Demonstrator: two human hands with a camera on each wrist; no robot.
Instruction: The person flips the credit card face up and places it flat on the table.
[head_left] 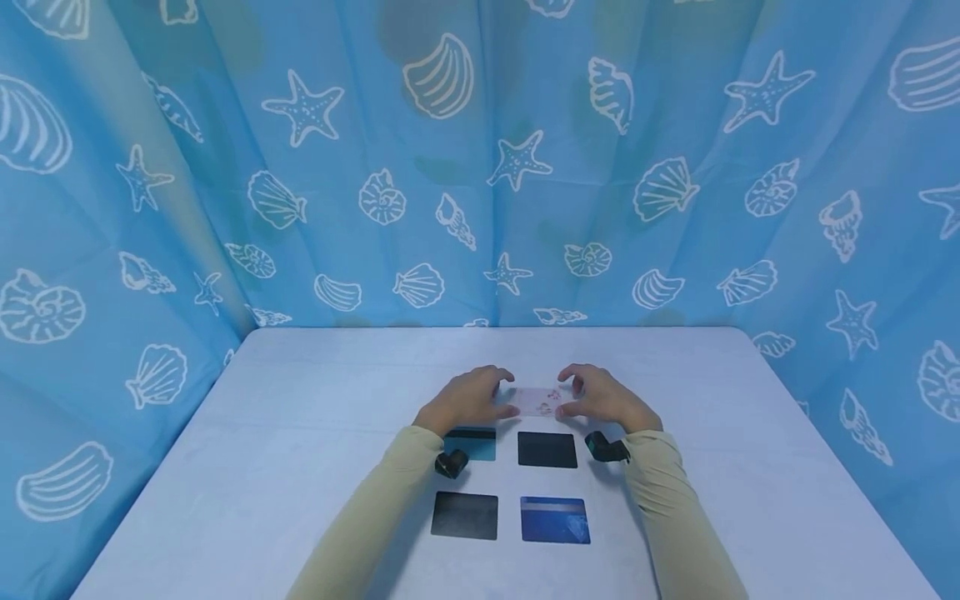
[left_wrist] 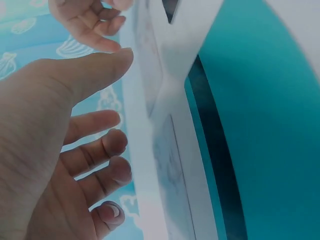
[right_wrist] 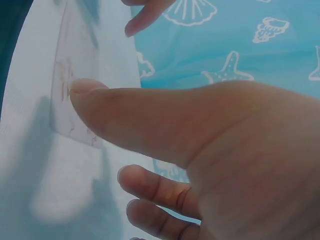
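A pale card with pink floral marks (head_left: 536,402) lies flat on the table between my two hands. My left hand (head_left: 468,396) hovers at its left side, thumb and fingers apart with nothing between them. In the left wrist view, a second pale card (left_wrist: 172,175) shows on the table below that hand; the hand hides it from the head view. At the right end of the floral card is my right hand (head_left: 607,398), fingers loosely bent. Its thumb overlaps the card in the right wrist view; whether it touches, I cannot tell.
Nearer me lie a teal card with a black stripe (head_left: 480,448), partly behind the left wrist, and a black card (head_left: 547,450). Closer still are a dark grey card (head_left: 465,515) and a blue card (head_left: 555,521). A patterned blue curtain (head_left: 337,208) hangs behind the white table (head_left: 262,458).
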